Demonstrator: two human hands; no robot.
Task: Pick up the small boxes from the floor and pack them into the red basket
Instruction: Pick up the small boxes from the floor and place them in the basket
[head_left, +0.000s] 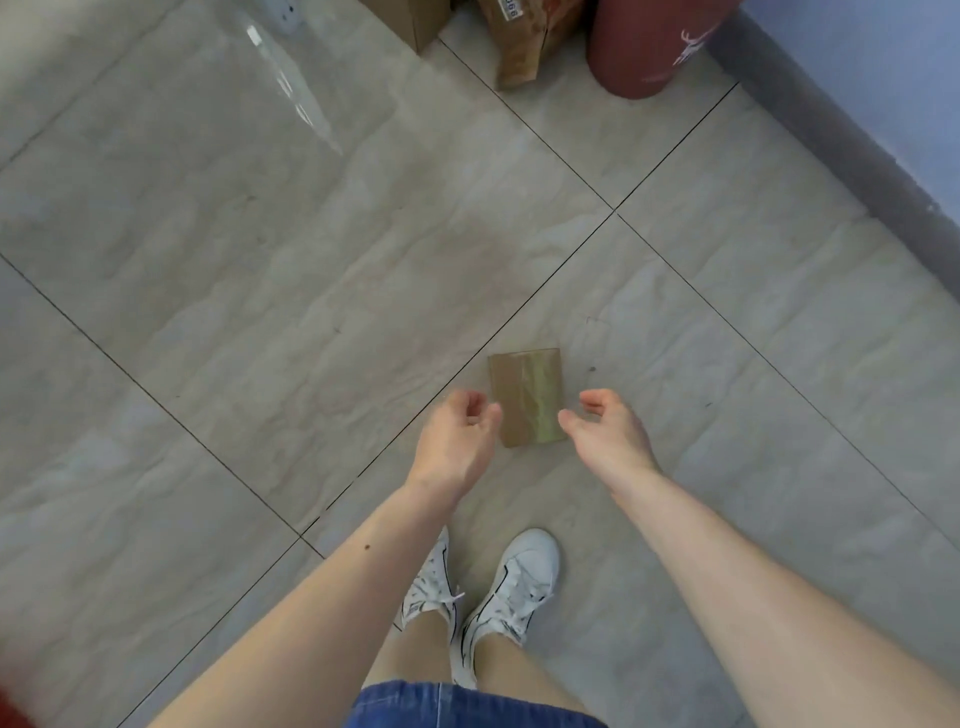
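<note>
A small brown cardboard box, sealed with shiny tape, lies flat on the tiled floor in front of my feet. My left hand hovers at its left side with fingers loosely curled, holding nothing. On the box's right side, my right hand does the same, thumb and fingers apart. Neither hand touches the box as far as I can tell. A blurred red patch shows at the bottom left corner; whether it is the red basket is unclear.
Larger cardboard boxes and a dark red cylindrical container stand at the far wall. A dark skirting board and blue wall run along the right. My white sneakers stand just behind the box.
</note>
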